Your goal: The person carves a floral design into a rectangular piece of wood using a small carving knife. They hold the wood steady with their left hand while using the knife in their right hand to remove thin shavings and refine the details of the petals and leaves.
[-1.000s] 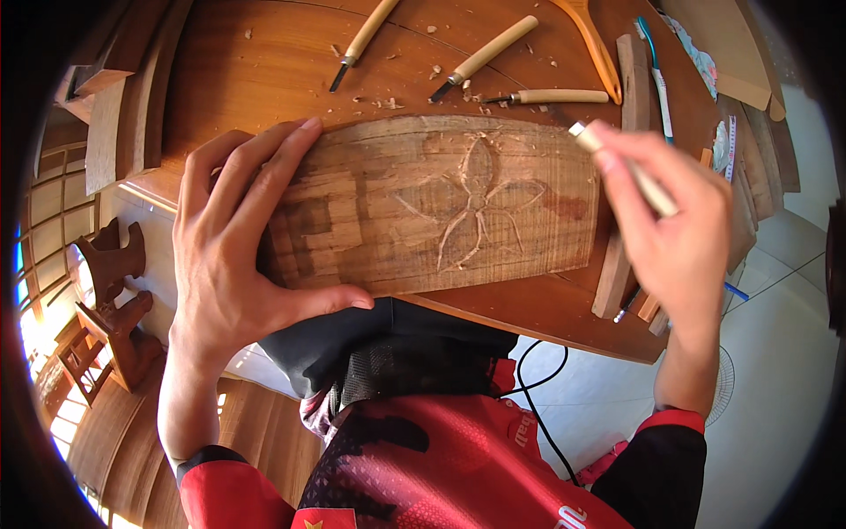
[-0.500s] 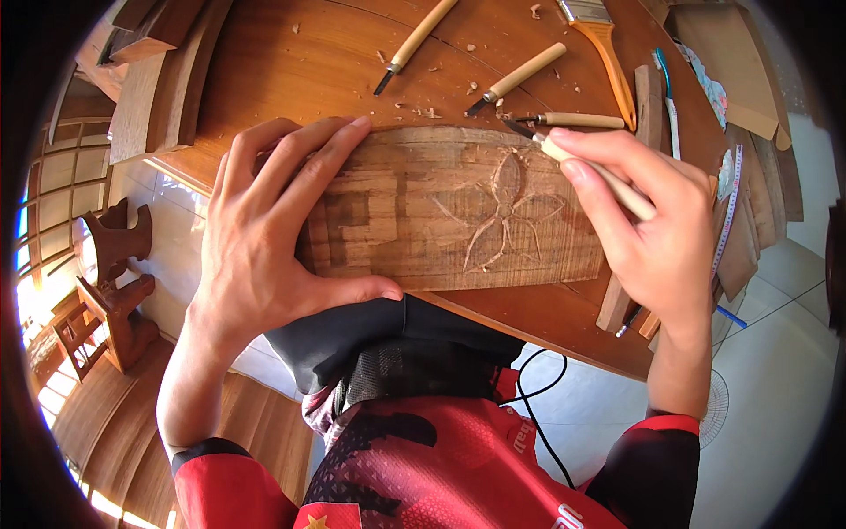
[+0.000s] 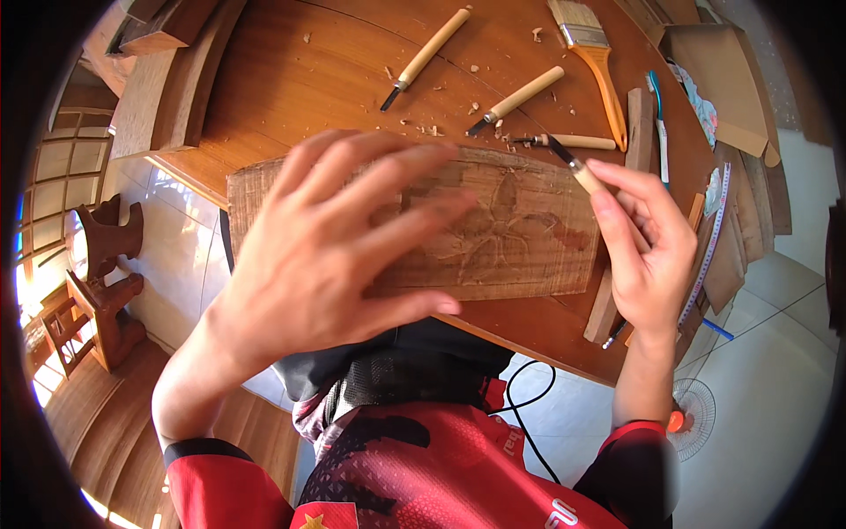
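A wooden board [image 3: 555, 269] lies near the table's front edge, with a carved flower [image 3: 504, 207] of several outlined petals on its right half. Over the board's left and middle, my left hand [image 3: 322, 251] is spread, its fingertips slightly blurred. Whether it touches the wood I cannot tell. Held between the fingers of my right hand [image 3: 650, 247] is a carving knife [image 3: 585, 177] with a pale wooden handle. Its dark blade points up and left, above the board's right end. More wood-handled carving tools rest behind the board: one [image 3: 432, 48], another [image 3: 526, 93] and a third [image 3: 573, 141].
Wood shavings [image 3: 474, 108] dot the wooden table [image 3: 300, 97]. To the right are a paintbrush [image 3: 601, 75], a toothbrush [image 3: 656, 115], a wooden strip [image 3: 641, 123] and a measuring tape [image 3: 709, 242]. Thick wood pieces [image 3: 154, 106] stand at the far left. A fan [image 3: 693, 420] is on the floor.
My left hand has left the board's left end and moved right across it, toward the flower. My right hand, still with the knife, has drawn slightly down, with the blade now pointing more upward.
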`<move>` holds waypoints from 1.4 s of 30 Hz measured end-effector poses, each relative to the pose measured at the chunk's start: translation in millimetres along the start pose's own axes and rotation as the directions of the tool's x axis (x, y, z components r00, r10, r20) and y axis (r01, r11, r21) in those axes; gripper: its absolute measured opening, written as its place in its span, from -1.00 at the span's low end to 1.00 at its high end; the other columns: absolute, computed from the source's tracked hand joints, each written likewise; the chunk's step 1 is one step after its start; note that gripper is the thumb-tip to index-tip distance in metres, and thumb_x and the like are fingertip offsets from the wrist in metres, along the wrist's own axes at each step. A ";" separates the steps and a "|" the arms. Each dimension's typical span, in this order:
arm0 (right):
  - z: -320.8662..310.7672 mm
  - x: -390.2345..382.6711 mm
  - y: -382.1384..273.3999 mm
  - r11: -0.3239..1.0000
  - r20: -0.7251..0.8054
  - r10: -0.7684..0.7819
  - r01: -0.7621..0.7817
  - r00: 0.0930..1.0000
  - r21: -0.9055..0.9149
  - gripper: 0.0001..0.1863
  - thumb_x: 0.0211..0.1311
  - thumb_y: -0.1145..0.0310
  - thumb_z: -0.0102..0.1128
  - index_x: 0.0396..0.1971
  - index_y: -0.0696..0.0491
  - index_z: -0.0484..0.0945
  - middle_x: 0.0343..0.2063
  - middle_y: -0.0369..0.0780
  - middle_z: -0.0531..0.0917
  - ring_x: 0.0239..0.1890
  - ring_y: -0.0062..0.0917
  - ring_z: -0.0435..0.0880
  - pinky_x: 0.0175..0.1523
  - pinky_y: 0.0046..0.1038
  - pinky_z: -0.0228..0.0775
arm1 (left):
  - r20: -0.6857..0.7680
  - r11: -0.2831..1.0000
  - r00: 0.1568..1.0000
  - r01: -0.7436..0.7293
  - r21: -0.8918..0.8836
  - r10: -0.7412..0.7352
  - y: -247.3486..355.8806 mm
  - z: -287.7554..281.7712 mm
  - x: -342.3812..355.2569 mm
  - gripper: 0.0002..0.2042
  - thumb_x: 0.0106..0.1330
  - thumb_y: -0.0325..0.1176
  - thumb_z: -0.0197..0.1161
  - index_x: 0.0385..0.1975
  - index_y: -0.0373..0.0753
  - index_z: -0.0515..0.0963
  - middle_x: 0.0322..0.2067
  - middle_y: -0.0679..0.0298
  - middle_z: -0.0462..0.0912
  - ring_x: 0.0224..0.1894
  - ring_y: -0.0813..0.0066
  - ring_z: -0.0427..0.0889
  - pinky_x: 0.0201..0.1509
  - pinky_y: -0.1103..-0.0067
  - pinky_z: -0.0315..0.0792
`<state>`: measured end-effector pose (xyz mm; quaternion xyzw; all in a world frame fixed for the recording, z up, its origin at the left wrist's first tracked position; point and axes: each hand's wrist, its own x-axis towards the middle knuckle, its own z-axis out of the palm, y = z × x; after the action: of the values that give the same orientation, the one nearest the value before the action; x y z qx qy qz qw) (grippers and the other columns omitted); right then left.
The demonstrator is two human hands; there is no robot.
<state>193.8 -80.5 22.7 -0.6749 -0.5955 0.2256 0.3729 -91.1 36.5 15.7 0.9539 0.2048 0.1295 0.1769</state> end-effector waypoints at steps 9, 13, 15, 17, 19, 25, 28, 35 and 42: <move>-15.0 -27.9 15.4 0.998 -0.027 0.039 -0.038 0.999 0.040 -0.73 0.39 0.57 0.28 0.05 0.12 0.67 -0.67 -0.44 0.38 -0.63 -0.82 0.24 -0.49 -0.61 -0.02 | -0.026 0.998 0.998 -0.050 -0.032 0.049 5.7 17.9 32.4 -0.44 0.35 0.15 0.35 0.19 -0.12 0.66 0.32 0.14 0.54 0.30 0.03 0.50 0.38 0.16 0.37; -15.9 -28.1 17.0 0.998 -0.019 0.029 -0.028 0.999 0.061 -0.73 0.38 0.57 0.30 0.05 0.12 0.67 -0.66 -0.44 0.39 -0.62 -0.82 0.25 -0.49 -0.61 -0.01 | -0.044 0.998 0.998 -0.037 -0.052 0.035 5.4 19.9 31.9 -0.47 0.29 0.05 0.42 0.16 -0.15 0.67 0.27 0.15 0.58 0.25 0.05 0.53 0.33 0.21 0.42; -16.3 -27.7 15.9 0.996 0.003 0.029 -0.029 1.000 0.083 -0.73 0.39 0.57 0.30 0.06 0.13 0.66 -0.62 -0.43 0.44 -0.59 -0.83 0.28 -0.47 -0.63 0.02 | -0.053 0.996 0.998 -0.041 -0.075 0.037 3.9 20.0 30.3 -0.49 0.25 -0.02 0.46 0.13 -0.16 0.68 0.26 0.15 0.59 0.23 0.05 0.55 0.30 0.22 0.44; -16.9 -23.7 14.7 0.994 0.009 0.015 -0.016 1.000 0.108 -0.73 0.40 0.56 0.30 0.07 0.14 0.66 -0.58 -0.42 0.50 -0.56 -0.83 0.32 -0.45 -0.65 0.06 | -0.068 0.993 0.997 -0.038 -0.111 0.030 2.5 18.9 29.9 -0.52 0.21 -0.11 0.51 0.09 -0.17 0.69 0.24 0.15 0.60 0.20 0.05 0.58 0.27 0.22 0.47; -17.7 -15.9 13.5 0.991 0.000 -0.013 0.012 1.000 0.135 -0.73 0.41 0.56 0.30 0.07 0.16 0.65 -0.52 -0.40 0.56 -0.53 -0.83 0.35 -0.42 -0.67 0.10 | -0.084 0.992 0.996 -0.002 -0.129 -0.009 3.8 13.6 25.4 -0.55 0.16 -0.17 0.55 0.04 -0.19 0.69 0.23 0.14 0.62 0.17 0.02 0.60 0.25 0.22 0.48; -27.7 2.3 11.0 0.886 0.010 0.190 -0.176 0.982 0.429 -0.70 0.53 0.41 0.20 0.15 0.20 0.60 -0.46 -0.30 0.61 -0.55 -0.78 0.39 -0.40 -0.66 0.26 | -0.205 0.970 0.949 0.222 -0.097 -0.238 12.1 -5.9 -18.0 -0.60 0.14 -0.27 0.56 -0.05 -0.25 0.68 0.20 0.04 0.65 0.17 0.02 0.62 0.29 0.24 0.45; -25.7 3.7 20.1 0.847 0.032 0.190 -0.181 0.981 0.499 -0.64 0.64 0.29 0.08 0.18 0.24 0.57 -0.38 -0.17 0.72 -0.54 -0.67 0.54 -0.35 -0.60 0.44 | -0.334 0.871 0.807 0.478 -0.114 -0.486 13.9 -10.9 -54.9 -0.65 0.26 -0.28 0.45 -0.02 -0.30 0.67 0.17 0.03 0.66 0.19 0.09 0.61 0.35 0.28 0.40; -0.3 6.7 2.8 0.904 0.094 0.073 -0.105 0.993 0.414 -0.73 0.61 0.45 0.11 0.12 0.31 0.57 -0.22 -0.11 0.78 -0.28 -0.62 0.67 -0.11 -0.54 0.56 | -0.109 0.375 0.415 0.639 -0.672 -0.903 10.7 29.4 -105.1 -0.54 0.47 -0.18 0.35 0.22 -0.32 0.48 -0.08 0.14 0.73 -0.05 0.40 0.68 0.10 0.45 0.48; 6.6 8.2 -23.1 0.992 0.225 -0.043 0.069 0.974 -0.110 -0.83 0.29 0.57 0.40 -0.13 0.20 0.74 -0.30 -0.15 0.77 -0.29 -0.43 0.83 -0.30 -0.49 0.58 | -0.018 0.338 0.419 0.705 -0.624 -0.908 12.6 22.0 -96.5 -0.52 0.47 -0.09 0.39 0.14 -0.35 0.50 -0.22 0.04 0.83 -0.20 0.42 0.78 0.04 0.46 0.55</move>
<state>175.7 -70.6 37.6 -0.6491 -0.6643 0.2537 0.2702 -164.9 -22.6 -16.1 0.5837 0.6433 0.2467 0.4297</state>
